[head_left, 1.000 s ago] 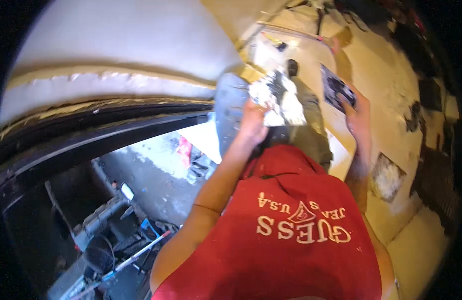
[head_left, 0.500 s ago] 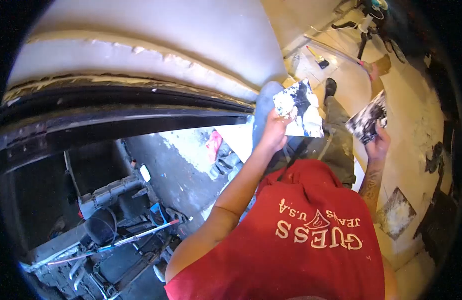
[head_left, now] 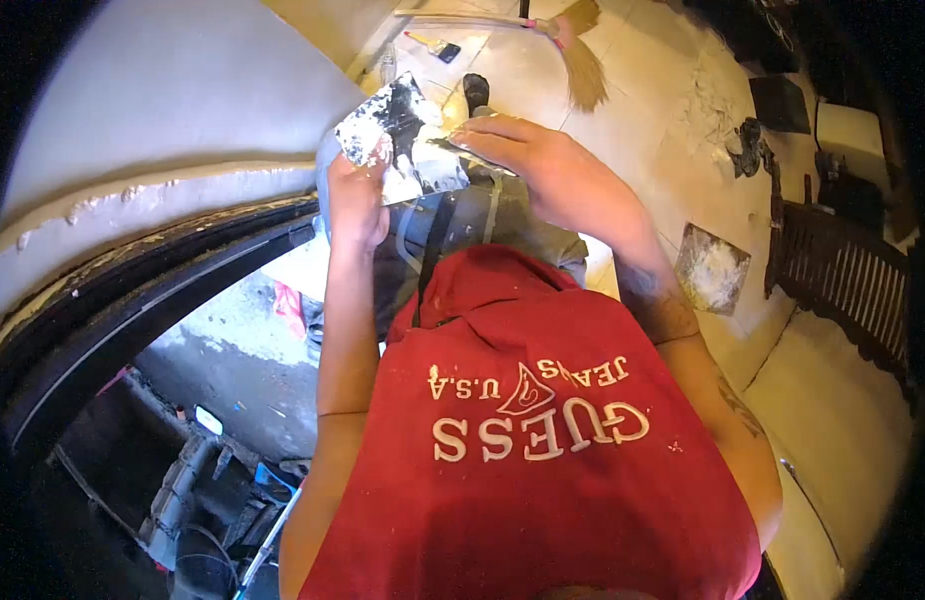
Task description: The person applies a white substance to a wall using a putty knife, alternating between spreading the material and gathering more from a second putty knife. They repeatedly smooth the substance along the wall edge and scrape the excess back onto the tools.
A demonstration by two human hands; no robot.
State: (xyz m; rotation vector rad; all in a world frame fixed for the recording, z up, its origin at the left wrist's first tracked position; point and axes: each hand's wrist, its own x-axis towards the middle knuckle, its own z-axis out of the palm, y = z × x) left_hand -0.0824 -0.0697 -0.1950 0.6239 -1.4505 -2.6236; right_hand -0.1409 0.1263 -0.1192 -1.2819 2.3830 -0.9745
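My left hand (head_left: 361, 195) grips the lower edge of a thin flat plate (head_left: 405, 115), its dark face smeared with thick white paste. My right hand (head_left: 528, 150) has come across to that plate, fingers bent over its right side. In those fingers is a second paste-smeared plate (head_left: 473, 160), now tilted so that mostly a narrow edge shows and the hand covers the rest. Both hands are above my legs, in front of my red shirt (head_left: 543, 400).
A paintbrush (head_left: 438, 47) and a broom (head_left: 581, 60) lie on the tiled floor ahead. Another smeared square sheet (head_left: 713, 268) lies at right, near a dark slatted wooden piece (head_left: 848, 265). On my left are a pale wall panel (head_left: 173, 90) and a dark frame (head_left: 153, 270).
My right hand has swung in from the right, bringing its plate against the left one. My view has shifted to the right, showing more floor there.
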